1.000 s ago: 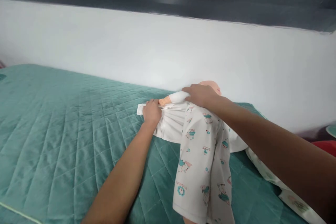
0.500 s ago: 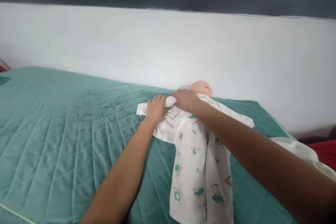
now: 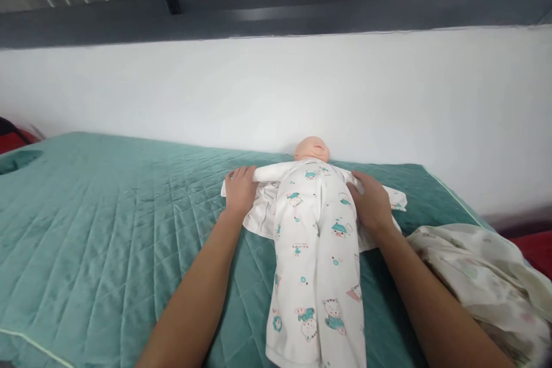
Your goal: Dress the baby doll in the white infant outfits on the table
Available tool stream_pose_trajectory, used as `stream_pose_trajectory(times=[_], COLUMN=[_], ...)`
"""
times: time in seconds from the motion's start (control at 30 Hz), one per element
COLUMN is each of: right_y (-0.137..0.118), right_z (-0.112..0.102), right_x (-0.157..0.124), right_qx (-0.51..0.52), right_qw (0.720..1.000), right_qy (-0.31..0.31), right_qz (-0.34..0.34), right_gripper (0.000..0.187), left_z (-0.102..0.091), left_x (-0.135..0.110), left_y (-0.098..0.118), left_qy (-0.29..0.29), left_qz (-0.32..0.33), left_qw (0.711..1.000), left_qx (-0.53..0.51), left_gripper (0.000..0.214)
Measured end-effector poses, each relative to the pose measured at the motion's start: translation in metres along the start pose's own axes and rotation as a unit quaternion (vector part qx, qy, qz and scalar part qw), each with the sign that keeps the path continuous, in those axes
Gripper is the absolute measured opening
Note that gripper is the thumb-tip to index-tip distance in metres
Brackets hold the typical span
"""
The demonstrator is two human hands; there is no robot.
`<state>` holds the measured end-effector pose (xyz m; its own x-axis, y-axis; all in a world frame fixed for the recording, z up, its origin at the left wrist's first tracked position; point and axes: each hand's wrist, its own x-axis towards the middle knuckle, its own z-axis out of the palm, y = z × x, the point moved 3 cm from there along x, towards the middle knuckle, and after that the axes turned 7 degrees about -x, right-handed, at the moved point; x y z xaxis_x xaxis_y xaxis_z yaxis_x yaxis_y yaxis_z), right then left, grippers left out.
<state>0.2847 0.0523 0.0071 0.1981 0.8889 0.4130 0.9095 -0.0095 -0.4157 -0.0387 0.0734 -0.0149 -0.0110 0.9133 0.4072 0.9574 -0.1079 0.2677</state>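
A baby doll [image 3: 313, 149] lies on its back, its head close to the wall. White printed pants [image 3: 317, 259] cover its front from below the neck down, legs toward me. Beneath the pants a white printed shirt [image 3: 260, 214] is spread out to both sides. At the left, my left hand [image 3: 241, 188] is closed around the shirt's left-side sleeve. My right hand [image 3: 371, 200] pinches white cloth at the doll's right side, thumb against the pants' edge; exactly which layer it grips is partly hidden. The right-side sleeve [image 3: 397, 199] pokes out beyond that hand.
A green quilted bed cover [image 3: 129, 241] lies under everything. At the right is a crumpled pale patterned cloth [image 3: 483, 276], beside something red [image 3: 535, 250]. A white wall [image 3: 215, 92] rises behind, below a dark window frame [image 3: 302, 14] with metal bars.
My right hand has moved from the doll's left-side shoulder across to its right side. My left hand has shifted slightly left along the sleeve. The view has tilted up and turned somewhat.
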Motion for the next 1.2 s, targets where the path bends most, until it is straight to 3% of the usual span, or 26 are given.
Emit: stream_pose_trajectory(times=[0.17,0.27,0.37,0.47,0.6,0.7,0.77,0.83,1.0,1.2], right_y=[0.002,0.006,0.015,0.019,0.018,0.021,0.024,0.027,0.031,0.026], right_z=[0.012,0.008,0.002,0.000,0.003,0.004,0.003,0.002,-0.001,0.002], right_x=[-0.003,0.001,0.005,0.005,0.004,0.004,0.005,0.006,0.009,0.009], right_qx=[-0.058,-0.070,-0.062,-0.050,-0.040,-0.028,-0.020,-0.011,0.003,-0.004], right_qw=[0.997,0.997,0.998,0.999,0.999,0.998,0.996,0.995,0.990,0.994], right_qy=[-0.035,-0.033,-0.011,0.003,0.014,0.024,0.030,0.032,0.025,-0.014], right_qz=[-0.048,-0.024,0.013,0.012,0.023,0.059,0.080,0.098,0.137,0.110], right_gripper=[0.044,0.044,0.046,0.046,0.042,0.036,0.033,0.031,0.030,0.030], left_z=[0.000,-0.009,-0.027,-0.046,-0.055,-0.045,-0.032,-0.022,-0.002,0.028], left_x=[-0.007,-0.015,-0.023,-0.026,-0.012,0.009,0.024,0.036,0.052,0.057], left_y=[0.007,0.018,0.035,0.063,0.126,0.180,0.208,0.229,0.252,0.264], left_qy=[0.003,0.006,0.034,0.042,-0.056,-0.161,-0.252,-0.295,-0.359,-0.408], left_qz=[-0.030,-0.003,0.027,0.048,0.133,0.212,0.231,0.240,0.245,0.237], left_qw=[0.999,1.000,0.998,0.982,0.958,0.950,0.939,0.925,0.899,0.877], left_qx=[0.024,0.021,-0.048,-0.178,-0.247,-0.164,-0.030,0.007,0.053,0.097], left_gripper=[0.049,0.053,0.048,0.035,0.033,0.035,0.036,0.029,0.028,0.029])
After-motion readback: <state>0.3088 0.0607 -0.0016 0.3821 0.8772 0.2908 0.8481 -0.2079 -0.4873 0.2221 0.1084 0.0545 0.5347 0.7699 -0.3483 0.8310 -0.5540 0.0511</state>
